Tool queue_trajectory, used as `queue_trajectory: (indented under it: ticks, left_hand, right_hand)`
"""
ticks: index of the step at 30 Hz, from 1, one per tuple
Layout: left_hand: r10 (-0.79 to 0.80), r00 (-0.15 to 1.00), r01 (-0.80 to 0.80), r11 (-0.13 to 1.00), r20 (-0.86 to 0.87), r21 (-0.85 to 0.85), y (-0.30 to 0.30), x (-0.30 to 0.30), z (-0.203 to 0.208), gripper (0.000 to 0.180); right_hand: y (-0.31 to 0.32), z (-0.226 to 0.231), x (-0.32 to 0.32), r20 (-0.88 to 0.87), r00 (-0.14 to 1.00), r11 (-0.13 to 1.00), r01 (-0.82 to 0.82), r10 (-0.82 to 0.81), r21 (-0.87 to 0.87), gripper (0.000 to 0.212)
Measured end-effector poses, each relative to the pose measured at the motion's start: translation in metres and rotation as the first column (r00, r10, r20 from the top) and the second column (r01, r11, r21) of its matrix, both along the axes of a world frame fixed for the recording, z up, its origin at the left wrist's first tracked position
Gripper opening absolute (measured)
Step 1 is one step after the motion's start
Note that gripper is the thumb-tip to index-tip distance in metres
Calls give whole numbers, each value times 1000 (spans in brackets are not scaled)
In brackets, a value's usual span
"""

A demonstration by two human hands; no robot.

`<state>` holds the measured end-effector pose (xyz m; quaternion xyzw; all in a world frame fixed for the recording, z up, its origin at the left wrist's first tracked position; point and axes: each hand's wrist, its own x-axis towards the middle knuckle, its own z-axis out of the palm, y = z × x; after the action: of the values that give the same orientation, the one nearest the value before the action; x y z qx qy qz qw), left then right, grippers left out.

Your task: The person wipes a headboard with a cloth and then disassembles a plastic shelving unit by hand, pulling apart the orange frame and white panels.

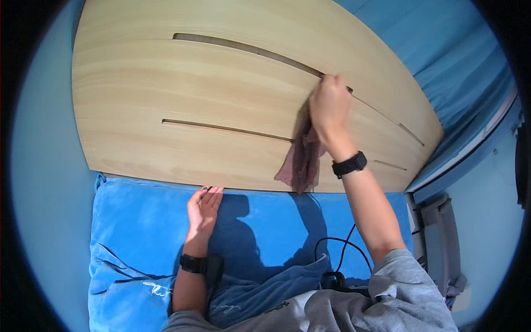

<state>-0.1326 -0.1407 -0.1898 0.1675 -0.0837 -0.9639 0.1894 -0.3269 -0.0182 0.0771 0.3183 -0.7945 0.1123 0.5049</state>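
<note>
So the biggest thing here is a pale wooden panel [221, 94], spreading out behind the fingers [329, 83] of the right hand [333, 110] and up past those of the left hand [203, 211]. Next is the bright blue bed cover [144, 213], below both sets of fingers. A blue curtain [453, 50] hangs well off to the right of them. A long slot [238, 46] in the panel runs up to the right fingers from their left. The mauve cloth [303, 157] is bunched in the right fingers, which are curled tight on its top, with the rest dangling below. Left fingers are nearly straight, holding nothing, tips by the panel's lower edge (can't tell if they touch). A black cable [333, 238] loops well below the right fingers, and each wrist has a black band [349, 164] just below its fingers
</note>
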Motion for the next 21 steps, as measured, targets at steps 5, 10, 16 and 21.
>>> queue_trajectory:
  ticks: [5, 10, 16, 21]
  left_hand:
    - [9, 1000, -10, 1000, -20, -13, 1, -1, 1, 29]
    - [18, 1000, -18, 1000, 7, -17, 2, -1, 1, 36]
    - [-10, 1000, 10, 1000, -25, -10, 2, 1, 5, 47]
    - [9, 999, -11, 999, -51, -40, 4, 2, 9, 46]
  right_hand:
    - [-24, 0, 6, 6, 998, 995, -67, 66, 74, 13]
    - [-36, 8, 22, 38, 979, 975, -202, 199, 89, 16]
    - [-75, 12, 41, 133, 935, 942, -316, 329, -111, 10]
    - [-46, 2, 25, -25, 905, 901, -426, 425, -84, 20]
